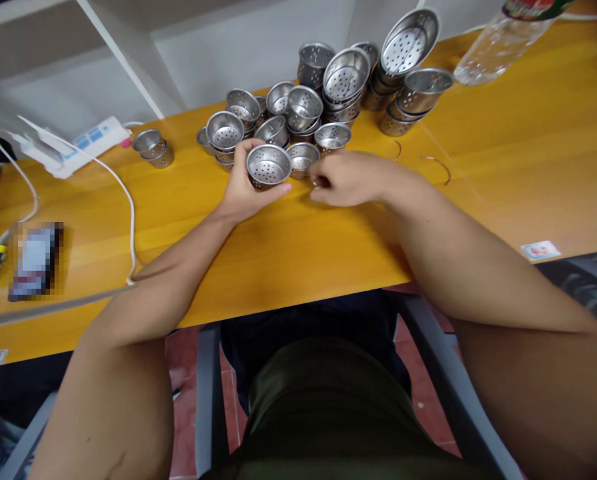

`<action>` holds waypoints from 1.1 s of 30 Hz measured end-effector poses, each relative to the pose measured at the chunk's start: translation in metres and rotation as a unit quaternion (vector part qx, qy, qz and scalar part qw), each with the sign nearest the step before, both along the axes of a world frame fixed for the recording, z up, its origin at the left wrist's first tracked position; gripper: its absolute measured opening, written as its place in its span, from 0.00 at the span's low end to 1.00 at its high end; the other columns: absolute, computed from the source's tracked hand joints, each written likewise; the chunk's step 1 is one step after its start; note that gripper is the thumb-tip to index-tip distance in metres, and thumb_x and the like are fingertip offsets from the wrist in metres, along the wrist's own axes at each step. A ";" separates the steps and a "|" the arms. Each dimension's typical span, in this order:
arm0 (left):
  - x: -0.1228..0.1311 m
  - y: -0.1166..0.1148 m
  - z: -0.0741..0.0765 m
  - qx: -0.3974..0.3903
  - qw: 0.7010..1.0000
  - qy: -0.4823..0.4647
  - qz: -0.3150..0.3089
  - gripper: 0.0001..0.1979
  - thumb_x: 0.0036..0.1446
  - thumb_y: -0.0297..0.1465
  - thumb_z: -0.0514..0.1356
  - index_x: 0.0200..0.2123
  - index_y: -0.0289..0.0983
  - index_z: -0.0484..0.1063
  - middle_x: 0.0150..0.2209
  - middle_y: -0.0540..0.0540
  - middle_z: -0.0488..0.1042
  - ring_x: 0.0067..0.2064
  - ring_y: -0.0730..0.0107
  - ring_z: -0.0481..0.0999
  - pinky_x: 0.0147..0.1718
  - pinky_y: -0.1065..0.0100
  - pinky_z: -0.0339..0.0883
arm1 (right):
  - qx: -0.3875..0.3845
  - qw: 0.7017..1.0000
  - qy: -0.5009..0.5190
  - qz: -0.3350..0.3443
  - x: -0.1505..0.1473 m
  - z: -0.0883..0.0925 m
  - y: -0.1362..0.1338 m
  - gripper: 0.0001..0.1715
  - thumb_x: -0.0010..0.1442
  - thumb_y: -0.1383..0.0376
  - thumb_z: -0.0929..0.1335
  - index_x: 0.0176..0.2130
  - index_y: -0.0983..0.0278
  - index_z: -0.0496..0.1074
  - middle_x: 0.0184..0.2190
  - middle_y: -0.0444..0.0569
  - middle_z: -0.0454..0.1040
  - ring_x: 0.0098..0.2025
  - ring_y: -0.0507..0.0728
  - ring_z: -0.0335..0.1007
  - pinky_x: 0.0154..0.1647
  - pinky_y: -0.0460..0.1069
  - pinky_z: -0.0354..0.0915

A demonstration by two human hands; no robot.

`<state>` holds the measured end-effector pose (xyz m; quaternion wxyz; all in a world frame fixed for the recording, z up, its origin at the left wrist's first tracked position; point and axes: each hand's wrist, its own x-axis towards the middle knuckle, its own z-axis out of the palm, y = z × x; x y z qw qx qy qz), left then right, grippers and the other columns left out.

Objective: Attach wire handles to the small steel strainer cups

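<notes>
My left hand (245, 193) grips a small perforated steel strainer cup (269, 165), tilted so its holed bottom faces me. My right hand (348, 179) rests on the yellow table (288, 247) just right of it, fingers curled near a second steel cup (303, 159); whether it holds anything small is hidden. Behind both hands lies a pile of several similar strainer cups (328, 93), some stacked, some on their sides.
A lone pair of cups (154, 147) sits to the left near a white power strip (73, 147) with a white cable (128, 213). Two thin wire rings (435, 167) lie right of my hand. A plastic bottle (503, 40) lies at the far right. A phone (35, 260) rests at the left.
</notes>
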<state>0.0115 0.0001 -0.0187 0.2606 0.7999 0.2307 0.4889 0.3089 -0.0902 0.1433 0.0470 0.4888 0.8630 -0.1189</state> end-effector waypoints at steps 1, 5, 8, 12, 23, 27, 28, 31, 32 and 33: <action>0.000 0.002 -0.001 -0.003 1.000 0.004 0.015 0.59 0.63 0.72 0.85 0.79 0.54 0.60 0.68 0.42 0.78 0.66 0.49 0.89 0.75 0.45 0.85 | 0.013 0.999 0.036 -0.008 0.005 0.001 0.002 0.07 0.79 0.61 0.73 0.47 0.60 0.83 0.48 0.60 0.90 0.49 0.71 0.86 0.50 0.59 0.71; -0.001 0.010 -0.005 -0.007 0.999 -0.008 0.036 0.59 0.61 0.76 0.83 0.77 0.52 0.64 0.67 0.42 0.79 0.66 0.48 0.90 0.75 0.44 0.86 | 0.045 0.968 0.239 -0.059 0.021 0.000 0.009 0.10 0.78 0.57 0.72 0.54 0.57 0.82 0.53 0.62 0.90 0.50 0.68 0.82 0.56 0.60 0.74; -0.001 0.016 -0.008 -0.005 1.000 -0.014 0.013 0.59 0.62 0.78 0.81 0.78 0.52 0.64 0.70 0.39 0.79 0.71 0.44 0.89 0.77 0.42 0.86 | 0.038 0.931 0.351 -0.097 0.023 -0.006 0.012 0.24 0.81 0.47 0.74 0.65 0.58 0.81 0.53 0.62 0.91 0.45 0.66 0.82 0.53 0.61 0.76; -0.001 0.021 -0.011 0.006 1.000 -0.017 -0.021 0.59 0.64 0.77 0.80 0.81 0.53 0.65 0.73 0.39 0.79 0.74 0.41 0.89 0.78 0.40 0.86 | 0.017 0.913 0.391 -0.117 0.014 -0.008 0.009 0.44 0.85 0.29 0.70 0.71 0.61 0.81 0.54 0.62 0.92 0.41 0.64 0.82 0.49 0.61 0.79; -0.005 0.000 0.008 -0.074 0.993 -0.016 -0.093 0.58 0.64 0.77 0.79 0.85 0.62 0.64 0.76 0.41 0.80 0.69 0.41 0.92 0.66 0.39 0.94 | 0.054 0.927 0.348 -0.129 0.011 -0.008 0.009 0.60 0.81 0.17 0.61 0.78 0.58 0.80 0.59 0.63 0.90 0.53 0.73 0.80 0.60 0.65 0.76; -0.002 -0.004 0.007 -0.121 0.983 -0.056 -0.128 0.52 0.62 0.76 0.80 0.79 0.67 0.65 0.67 0.46 0.83 0.52 0.52 0.93 0.45 0.49 0.95 | 0.050 0.935 0.328 -0.127 0.003 -0.010 0.004 0.51 0.84 0.24 0.63 0.78 0.54 0.81 0.54 0.60 0.91 0.56 0.75 0.80 0.60 0.67 0.79; -0.002 -0.004 0.007 -0.111 0.986 -0.046 -0.113 0.53 0.62 0.74 0.82 0.78 0.64 0.66 0.66 0.46 0.83 0.53 0.52 0.93 0.48 0.48 0.95 | 0.048 0.937 0.323 -0.125 0.000 -0.010 0.002 0.49 0.84 0.24 0.63 0.78 0.53 0.82 0.53 0.59 0.90 0.57 0.76 0.81 0.61 0.67 0.80; -0.002 -0.003 0.005 -0.056 0.998 0.012 -0.040 0.58 0.58 0.73 0.87 0.76 0.54 0.66 0.66 0.43 0.81 0.64 0.46 0.92 0.65 0.42 0.93 | 0.027 0.942 0.312 -0.120 -0.008 -0.012 -0.003 0.51 0.84 0.22 0.63 0.79 0.49 0.81 0.51 0.58 0.88 0.58 0.76 0.83 0.62 0.68 0.82; -0.002 -0.002 0.004 -0.044 0.998 0.025 -0.022 0.60 0.57 0.73 0.87 0.76 0.52 0.66 0.66 0.42 0.81 0.66 0.45 0.91 0.69 0.40 0.91 | 0.018 0.943 0.310 -0.119 -0.010 -0.013 -0.005 0.52 0.84 0.21 0.63 0.80 0.49 0.80 0.51 0.57 0.87 0.58 0.77 0.84 0.62 0.68 0.83; -0.003 -0.001 0.003 -0.035 0.999 0.030 -0.011 0.61 0.56 0.75 0.87 0.76 0.51 0.66 0.66 0.42 0.80 0.67 0.44 0.91 0.71 0.38 0.90 | 0.013 0.944 0.308 -0.117 -0.011 -0.014 -0.005 0.53 0.84 0.20 0.63 0.81 0.49 0.80 0.50 0.57 0.87 0.58 0.77 0.84 0.62 0.68 0.83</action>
